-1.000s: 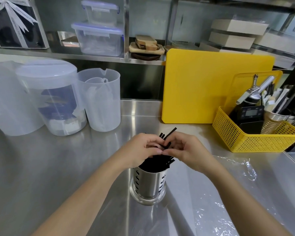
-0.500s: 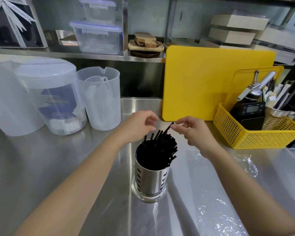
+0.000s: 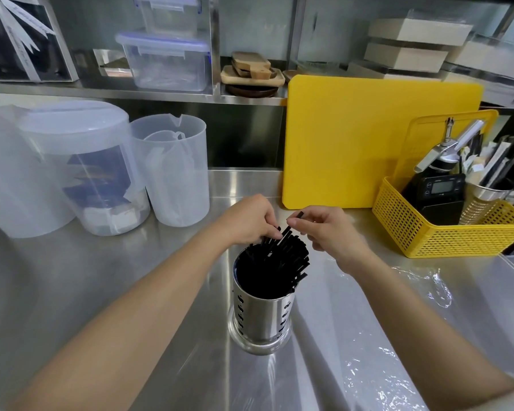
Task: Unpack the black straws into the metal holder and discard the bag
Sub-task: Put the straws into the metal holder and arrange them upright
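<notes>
At the lower middle of the frame, the metal holder stands upright on the steel worktop, a shiny cylinder with slotted holes and a flared foot. It is packed with black straws, thin, matte and dark, their tops fanning toward the right above the rim. The left hand rests its curled fingertips on the straw tops at the left side; its grip is narrow, though whether it pinches one cannot be told. The right hand pinches a single straw between thumb and forefinger, the straw slanting up out of the bunch. The clear bag lies flat and crinkled on the worktop at the lower right, touching the holder's base; its edges are hard to trace against the steel and it runs off the bottom of the frame.
</notes>
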Available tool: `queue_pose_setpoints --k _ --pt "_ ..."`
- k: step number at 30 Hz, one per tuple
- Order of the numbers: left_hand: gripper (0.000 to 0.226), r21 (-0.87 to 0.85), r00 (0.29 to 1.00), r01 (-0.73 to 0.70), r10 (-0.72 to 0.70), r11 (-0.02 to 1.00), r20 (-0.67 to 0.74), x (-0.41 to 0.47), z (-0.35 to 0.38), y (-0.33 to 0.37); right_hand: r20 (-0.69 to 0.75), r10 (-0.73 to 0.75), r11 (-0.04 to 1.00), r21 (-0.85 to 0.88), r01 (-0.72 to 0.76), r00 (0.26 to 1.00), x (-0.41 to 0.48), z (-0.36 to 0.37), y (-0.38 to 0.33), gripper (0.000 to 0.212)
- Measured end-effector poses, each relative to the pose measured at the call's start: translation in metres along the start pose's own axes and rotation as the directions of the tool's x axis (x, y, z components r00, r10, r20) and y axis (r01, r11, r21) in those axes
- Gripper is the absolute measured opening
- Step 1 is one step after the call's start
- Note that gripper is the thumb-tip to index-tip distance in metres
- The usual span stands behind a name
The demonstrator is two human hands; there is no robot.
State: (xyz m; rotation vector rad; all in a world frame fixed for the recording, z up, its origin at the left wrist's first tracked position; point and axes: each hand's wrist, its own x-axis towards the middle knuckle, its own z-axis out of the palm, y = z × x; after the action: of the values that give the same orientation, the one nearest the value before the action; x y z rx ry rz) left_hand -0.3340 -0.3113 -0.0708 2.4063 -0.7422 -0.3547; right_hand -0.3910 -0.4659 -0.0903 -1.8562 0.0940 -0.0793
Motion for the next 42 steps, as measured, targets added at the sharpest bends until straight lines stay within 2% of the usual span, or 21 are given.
queue_pose_setpoints --k 4,8,13,16,20,24,26,28,31,34,38,40,42 --pt "0.017 -0.022 0.998 -0.038 0.037 0.999 -0.053 -0.003 -0.007 -0.003 -0.016 -0.036 0.998 0.046 0.037 0.999 0.002 0.0 0.0 0.012" --pt "0.011 -0.247 0.969 -0.139 0.08 0.959 -0.236 -0.009 -0.024 0.001 -0.063 -0.128 0.985 0.111 0.134 0.99 0.005 -0.001 -0.01 0.019" --pt "0.01 -0.447 0.904 -0.242 0.034 0.861 -0.425 -0.009 -0.036 0.013 -0.015 -0.224 0.973 0.058 0.224 0.974 0.007 0.004 -0.03 0.019" --pt "0.015 -0.436 0.89 -0.273 0.053 0.858 -0.453 -0.01 -0.04 0.023 0.002 -0.256 0.966 0.028 0.256 0.967 0.006 0.012 -0.038 0.021" --pt "0.021 -0.402 0.893 -0.303 0.11 0.864 -0.437 -0.014 -0.039 0.037 -0.001 -0.291 0.957 -0.004 0.291 0.957 0.005 0.018 -0.045 0.032" --pt "0.024 -0.442 0.904 -0.311 0.119 0.841 -0.411 -0.016 -0.038 0.038 -0.038 -0.332 0.943 -0.045 0.33 0.943 0.005 0.012 -0.05 0.025" --pt "0.029 -0.475 0.942 -0.252 0.101 0.843 -0.32 -0.016 -0.038 0.031 -0.091 -0.344 0.939 -0.014 0.344 0.934 0.006 0.004 -0.053 0.025" --pt "0.031 -0.465 0.978 -0.184 0.116 0.866 -0.171 -0.018 -0.037 0.024 -0.129 -0.345 0.936 0.021 0.35 0.93 0.007 -0.004 -0.057 0.025" --pt "0.018 -0.507 0.986 -0.154 0.166 0.848 -0.022 -0.022 -0.032 0.02 -0.139 -0.339 0.936 0.055 0.349 0.931 0.011 -0.014 -0.06 0.024" --pt "0.008 -0.557 0.989 -0.126 0.151 0.821 0.0 -0.024 -0.03 0.022 -0.13 -0.332 0.934 0.097 0.345 0.934 0.013 -0.015 -0.059 0.025" --pt "0.015 -0.662 0.987 -0.076 0.15 0.746 0.056 -0.026 -0.029 0.024 -0.125 -0.297 0.929 0.193 0.316 0.947 0.013 -0.015 -0.057 0.029" --pt "0.015 -0.657 0.99 -0.069 0.131 0.751 0.046 -0.028 -0.028 0.024 -0.134 -0.283 0.93 0.203 0.306 0.95 0.013 -0.015 -0.057 0.028" --pt "0.015 -0.644 0.995 -0.067 0.097 0.762 0.012 -0.028 -0.028 0.024 -0.164 -0.282 0.936 0.168 0.309 0.945 0.013 -0.013 -0.056 0.019"
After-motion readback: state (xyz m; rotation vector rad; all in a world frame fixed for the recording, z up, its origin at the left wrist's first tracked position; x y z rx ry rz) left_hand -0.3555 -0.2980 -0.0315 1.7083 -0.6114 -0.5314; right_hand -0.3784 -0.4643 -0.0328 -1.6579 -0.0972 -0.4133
